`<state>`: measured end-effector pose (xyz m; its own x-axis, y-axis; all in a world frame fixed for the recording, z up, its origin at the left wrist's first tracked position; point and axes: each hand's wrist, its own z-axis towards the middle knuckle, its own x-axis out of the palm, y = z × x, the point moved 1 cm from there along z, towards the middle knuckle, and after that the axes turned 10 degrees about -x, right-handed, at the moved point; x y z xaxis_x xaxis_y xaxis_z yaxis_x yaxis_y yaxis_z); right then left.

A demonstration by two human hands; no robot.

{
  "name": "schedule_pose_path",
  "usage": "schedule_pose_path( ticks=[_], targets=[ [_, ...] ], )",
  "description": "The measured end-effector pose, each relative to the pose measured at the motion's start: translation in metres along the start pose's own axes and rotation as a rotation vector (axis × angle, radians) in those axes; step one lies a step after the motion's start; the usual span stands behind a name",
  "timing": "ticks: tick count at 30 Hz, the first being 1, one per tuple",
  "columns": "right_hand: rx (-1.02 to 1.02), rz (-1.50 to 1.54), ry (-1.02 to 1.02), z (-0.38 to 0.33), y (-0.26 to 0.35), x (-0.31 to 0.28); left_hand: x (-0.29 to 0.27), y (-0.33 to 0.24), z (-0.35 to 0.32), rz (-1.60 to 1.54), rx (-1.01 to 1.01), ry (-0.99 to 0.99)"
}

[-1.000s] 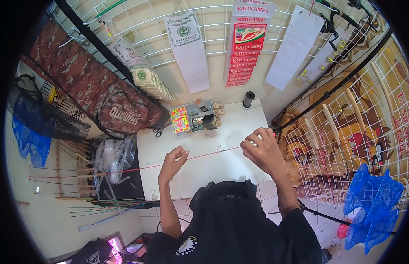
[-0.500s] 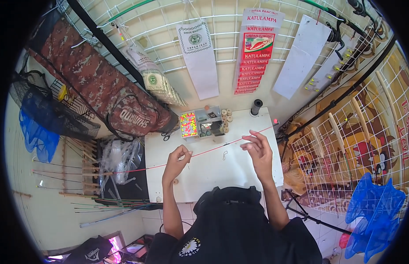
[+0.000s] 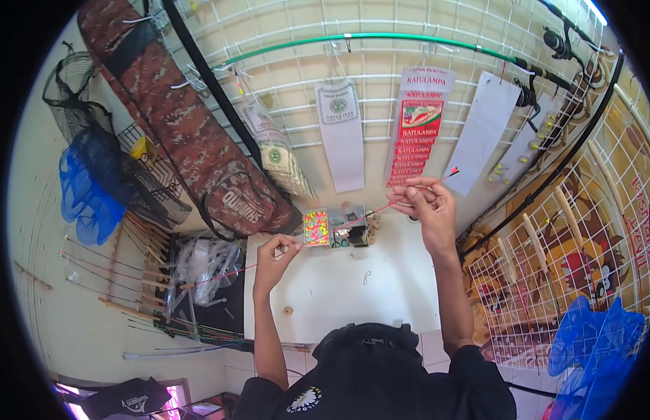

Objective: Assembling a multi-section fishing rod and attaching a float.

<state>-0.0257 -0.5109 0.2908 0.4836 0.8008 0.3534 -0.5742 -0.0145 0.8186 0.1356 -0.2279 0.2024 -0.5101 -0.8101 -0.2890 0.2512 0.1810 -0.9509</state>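
A thin red fishing rod [image 3: 375, 211] slants across in front of me, its right end raised above the table. My left hand [image 3: 276, 262] is closed, thumb and fingertips pinching the rod at mid-length. My right hand [image 3: 430, 208] is closed on it close to the tip, where a small bright red piece [image 3: 454, 170] shows beside a dark end. To the left the rod passes over clear plastic bags toward a tan handle [image 3: 188, 285]. Below, a small dark loop of line [image 3: 367, 278] and a round tan ring [image 3: 288, 311] lie on the white table [image 3: 339, 301].
At the table's back stand a box of bright yellow and red pieces [image 3: 316, 229] and a grey organiser [image 3: 354, 210]. A camouflage rod bag [image 3: 192, 119] leans at left. Rods, reels and bait packets [image 3: 417, 133] hang on the wall grid, blue nets [image 3: 591, 336] at right.
My view has tilted upward. The right hand, earlier loosely spread beside the rod, has risen and closed on it near the tip. The rod's right end is higher; the left hand still pinches it.
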Motion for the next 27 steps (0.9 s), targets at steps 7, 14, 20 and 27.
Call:
schedule_pose_path(
  ticks=[7,14,20,27],
  targets=[
    [-0.172,0.025,0.012,0.052,0.046,0.007,-0.002,-0.038,0.020,-0.103,0.148,-0.040],
    [-0.297,0.017,0.018,0.097,0.077,0.003,-0.011,-0.049,0.034,-0.122,-0.043,0.041],
    [-0.398,0.034,-0.004,0.107,0.102,0.004,-0.002,-0.077,0.046,-0.190,0.132,-0.040],
    [-0.368,-0.046,0.186,0.089,0.091,0.024,-0.004,-0.129,0.055,-0.228,0.099,-0.143]
  ],
)
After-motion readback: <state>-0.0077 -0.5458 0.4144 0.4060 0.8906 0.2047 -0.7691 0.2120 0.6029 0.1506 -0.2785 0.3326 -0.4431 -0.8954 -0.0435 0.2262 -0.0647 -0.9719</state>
